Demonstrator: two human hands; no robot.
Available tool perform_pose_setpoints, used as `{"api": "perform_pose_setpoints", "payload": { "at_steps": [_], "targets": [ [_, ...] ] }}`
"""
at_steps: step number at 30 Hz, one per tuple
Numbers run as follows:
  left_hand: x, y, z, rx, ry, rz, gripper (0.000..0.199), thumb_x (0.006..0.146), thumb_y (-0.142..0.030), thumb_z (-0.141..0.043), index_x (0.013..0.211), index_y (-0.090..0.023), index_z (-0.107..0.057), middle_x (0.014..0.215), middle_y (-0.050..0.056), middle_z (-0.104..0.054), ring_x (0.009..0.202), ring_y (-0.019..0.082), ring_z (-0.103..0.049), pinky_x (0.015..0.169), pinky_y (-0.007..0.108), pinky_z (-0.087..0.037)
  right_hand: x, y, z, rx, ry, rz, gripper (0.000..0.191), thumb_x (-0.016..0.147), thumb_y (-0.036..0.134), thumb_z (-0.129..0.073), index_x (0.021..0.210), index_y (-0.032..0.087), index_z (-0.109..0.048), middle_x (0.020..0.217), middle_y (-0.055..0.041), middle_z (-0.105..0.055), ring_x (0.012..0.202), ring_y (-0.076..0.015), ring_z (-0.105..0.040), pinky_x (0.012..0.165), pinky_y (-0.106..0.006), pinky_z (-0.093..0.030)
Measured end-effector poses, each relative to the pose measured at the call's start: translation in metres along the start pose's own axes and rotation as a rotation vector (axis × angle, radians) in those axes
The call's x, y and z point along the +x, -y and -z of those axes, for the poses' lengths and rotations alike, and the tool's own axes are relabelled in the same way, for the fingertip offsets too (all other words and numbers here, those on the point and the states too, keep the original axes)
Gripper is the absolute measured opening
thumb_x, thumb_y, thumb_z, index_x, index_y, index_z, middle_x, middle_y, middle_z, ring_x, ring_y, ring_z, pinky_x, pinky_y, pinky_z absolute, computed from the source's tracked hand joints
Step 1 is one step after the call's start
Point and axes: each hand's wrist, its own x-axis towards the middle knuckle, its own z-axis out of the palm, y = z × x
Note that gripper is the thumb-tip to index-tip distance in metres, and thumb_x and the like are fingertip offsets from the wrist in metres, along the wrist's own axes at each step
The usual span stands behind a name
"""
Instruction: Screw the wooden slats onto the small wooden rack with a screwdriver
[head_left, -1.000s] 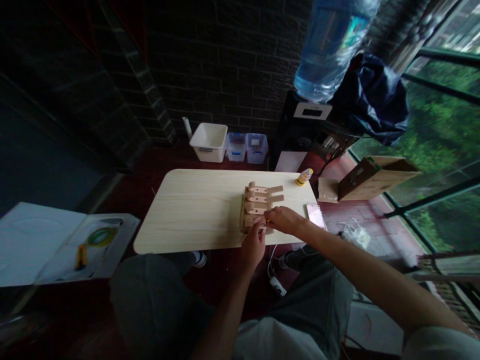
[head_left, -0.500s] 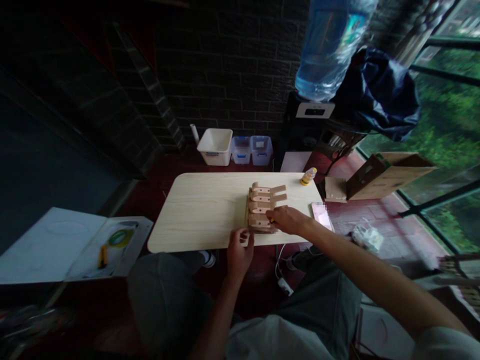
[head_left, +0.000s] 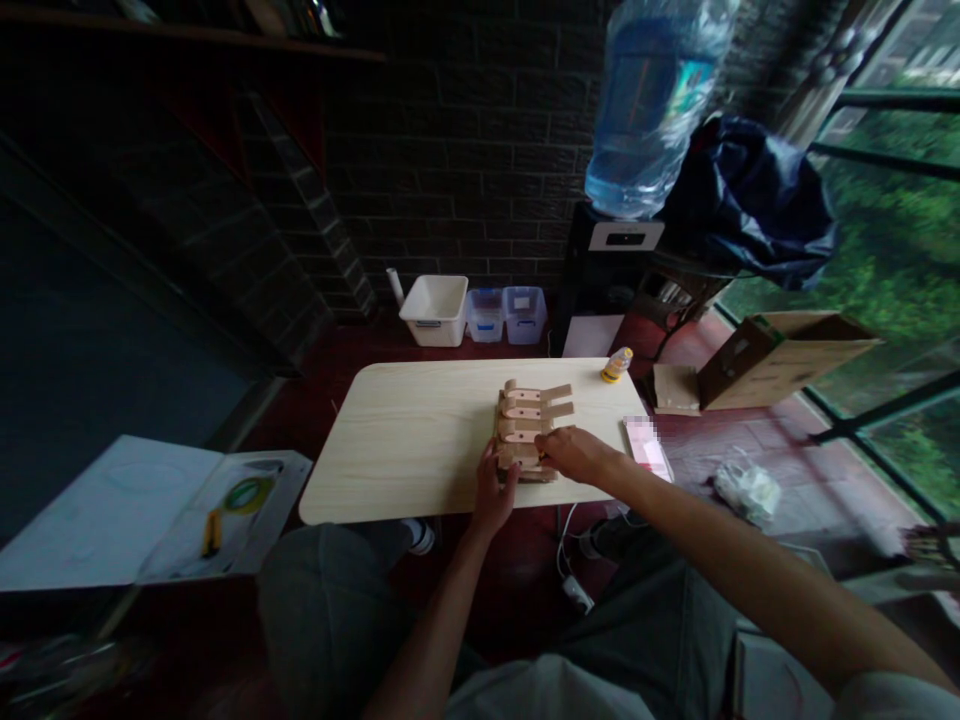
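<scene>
On the pale table [head_left: 405, 430] lies a tan cardboard or wood construction [head_left: 519, 412], with several rounded bars across its top and strips sticking out to the right. My left hand [head_left: 495, 490] grips its near left corner, the thumb over the top and the fingers along the side. My right hand [head_left: 574, 452] is closed at its near right part, fingertips against the nearest bar. A tiny yellow bit shows at those fingers, too small to name.
A small clear bottle with yellow [head_left: 616, 365] stands at the table's far right corner, and a phone-like flat thing [head_left: 646, 447] lies at the right edge. An open white case [head_left: 255, 500] is on the left. Bins [head_left: 435, 312] and a water dispenser [head_left: 626, 237] stand behind.
My left hand has moved up and right from the table's front edge and taken hold of the construction's corner. My right hand stays at its right side. The camera view has tilted up slightly.
</scene>
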Motion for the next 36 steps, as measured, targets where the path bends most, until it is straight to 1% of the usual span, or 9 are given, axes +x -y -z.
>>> {"api": "perform_pose_setpoints", "payload": {
  "at_steps": [6,9,11,16,22,27,30,33,36],
  "targets": [
    [-0.001,0.009,0.005,-0.08,0.072,0.075,0.045,0.097,-0.045,-0.047,0.138,-0.025,-0.046,0.155,0.012,-0.038,0.146,0.028,-0.032,0.121,0.05,-0.028,-0.006,-0.002,-0.002,-0.009,-0.014,0.06,0.025,0.096,0.026,-0.055,0.118,0.014,-0.058,0.107,-0.0156,-0.072,0.103,-0.0258,-0.07,0.085,-0.033,-0.053],
    [0.0,0.011,0.008,-0.115,0.109,0.072,0.045,0.098,-0.044,-0.046,0.139,-0.026,-0.045,0.157,0.01,-0.036,0.147,0.027,-0.031,0.122,0.049,-0.027,-0.008,0.0,0.001,-0.026,-0.024,0.069,0.027,0.096,0.024,-0.055,0.121,0.016,-0.057,0.108,-0.0146,-0.072,0.102,-0.0247,-0.069,0.084,-0.033,-0.053],
    [0.0,0.014,0.008,-0.121,0.119,0.064,0.045,0.097,-0.044,-0.048,0.138,-0.027,-0.046,0.156,0.009,-0.037,0.148,0.027,-0.03,0.123,0.049,-0.026,-0.007,-0.001,0.003,-0.043,-0.021,0.067,0.023,0.097,0.022,-0.053,0.117,0.016,-0.059,0.108,-0.0142,-0.072,0.101,-0.024,-0.07,0.084,-0.032,-0.053],
    [-0.001,0.022,0.006,-0.107,0.121,0.058,0.05,0.091,-0.045,-0.059,0.137,-0.027,-0.047,0.157,0.011,-0.034,0.148,0.03,-0.03,0.122,0.053,-0.027,-0.001,-0.006,0.001,-0.019,0.019,0.074,0.021,0.097,0.026,-0.054,0.112,0.014,-0.062,0.107,-0.0148,-0.072,0.103,-0.0251,-0.069,0.084,-0.031,-0.052],
    [0.0,0.026,0.005,-0.112,0.12,0.05,0.054,0.091,-0.046,-0.059,0.139,-0.026,-0.044,0.159,0.011,-0.032,0.148,0.029,-0.029,0.123,0.054,-0.024,-0.001,-0.005,0.0,0.001,0.04,0.031,0.027,0.099,0.031,-0.052,0.115,0.012,-0.061,0.107,-0.017,-0.072,0.103,-0.0258,-0.07,0.085,-0.031,-0.051],
    [-0.001,0.026,0.005,-0.13,0.112,0.065,0.053,0.091,-0.047,-0.058,0.138,-0.027,-0.044,0.159,0.011,-0.032,0.148,0.028,-0.029,0.122,0.053,-0.025,-0.004,-0.003,0.01,0.027,0.044,0.043,0.026,0.096,0.03,-0.055,0.114,0.012,-0.061,0.107,-0.0153,-0.073,0.1,-0.0255,-0.07,0.082,-0.029,-0.05],
    [0.0,0.025,0.006,-0.14,0.109,0.049,0.051,0.091,-0.046,-0.058,0.137,-0.028,-0.045,0.158,0.01,-0.034,0.148,0.028,-0.03,0.122,0.052,-0.025,-0.002,-0.001,0.019,0.074,-0.001,0.031,0.025,0.096,0.029,-0.055,0.114,0.014,-0.063,0.104,-0.0134,-0.073,0.098,-0.0239,-0.07,0.08,-0.027,-0.05],
    [0.0,0.024,0.008,-0.149,0.107,0.043,0.05,0.092,-0.045,-0.057,0.137,-0.027,-0.045,0.157,0.01,-0.034,0.148,0.027,-0.031,0.122,0.051,-0.026,0.004,0.006,0.025,0.113,-0.035,0.055,0.025,0.096,0.03,-0.056,0.113,0.014,-0.065,0.107,-0.0134,-0.073,0.1,-0.0232,-0.07,0.081,-0.026,-0.049],
    [0.0,0.023,0.009,-0.153,0.103,0.048,0.05,0.092,-0.044,-0.058,0.137,-0.027,-0.045,0.157,0.011,-0.034,0.148,0.028,-0.03,0.122,0.052,-0.026,0.011,0.014,0.025,0.132,-0.013,0.076,0.028,0.097,0.033,-0.057,0.116,0.014,-0.065,0.11,-0.0142,-0.072,0.103,-0.0238,-0.069,0.083,-0.027,-0.049]
  ]
}}
